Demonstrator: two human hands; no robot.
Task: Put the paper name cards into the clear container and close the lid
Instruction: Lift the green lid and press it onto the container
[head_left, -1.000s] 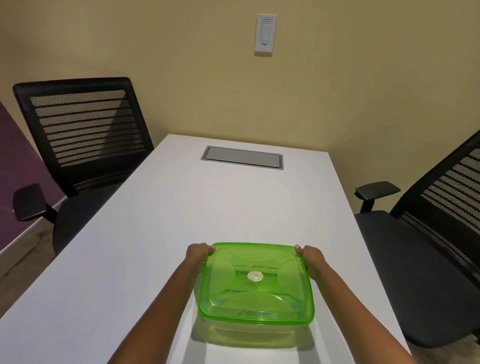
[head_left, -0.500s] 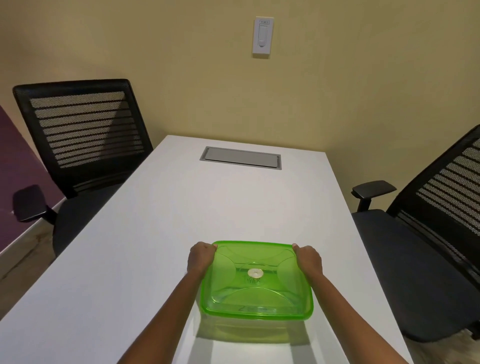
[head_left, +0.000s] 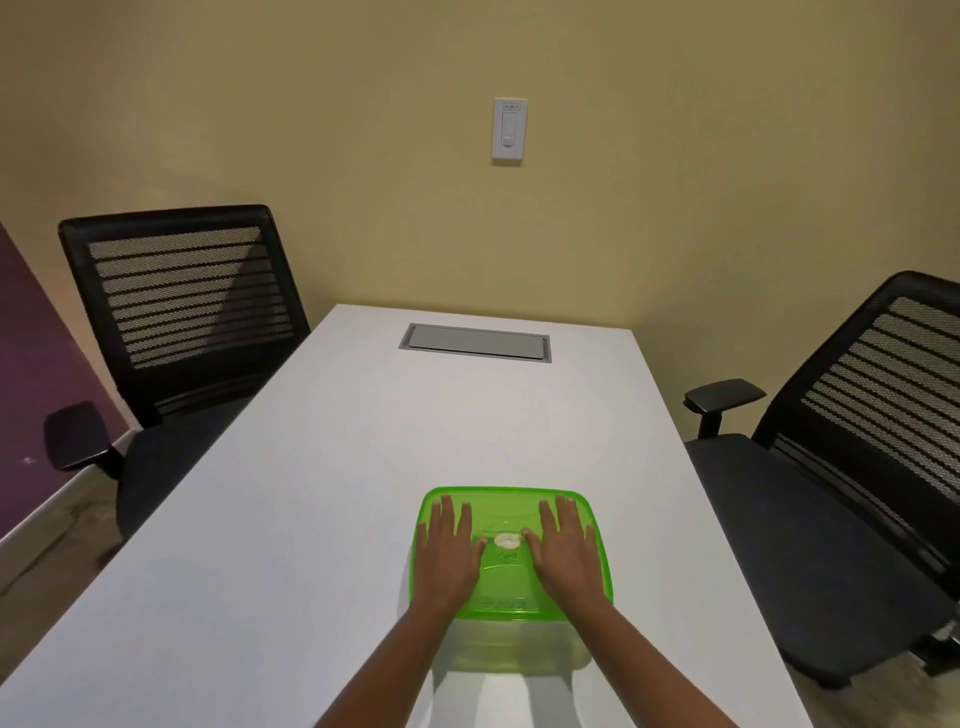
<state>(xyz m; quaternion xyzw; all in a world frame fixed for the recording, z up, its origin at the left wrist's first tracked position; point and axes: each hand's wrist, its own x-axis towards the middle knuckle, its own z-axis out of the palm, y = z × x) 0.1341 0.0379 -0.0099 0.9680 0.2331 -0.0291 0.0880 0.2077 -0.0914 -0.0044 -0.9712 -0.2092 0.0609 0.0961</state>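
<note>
A clear container (head_left: 511, 652) stands near the front edge of the white table (head_left: 322, 493), with a translucent green lid (head_left: 506, 571) on top of it. My left hand (head_left: 447, 553) lies flat on the lid's left half, fingers spread. My right hand (head_left: 563, 553) lies flat on the right half, also spread. A small white round valve (head_left: 505, 541) sits in the lid's middle between my thumbs. I cannot make out any paper name cards through the lid or the walls.
A grey cable hatch (head_left: 475, 343) is set into the table's far end. One black mesh chair (head_left: 182, 332) stands at the left side and another (head_left: 852, 467) at the right. A wall switch (head_left: 509, 130) is on the yellow wall.
Both hands have left the lid's far corners and now rest palm-down on top of it. The view has tilted slightly.
</note>
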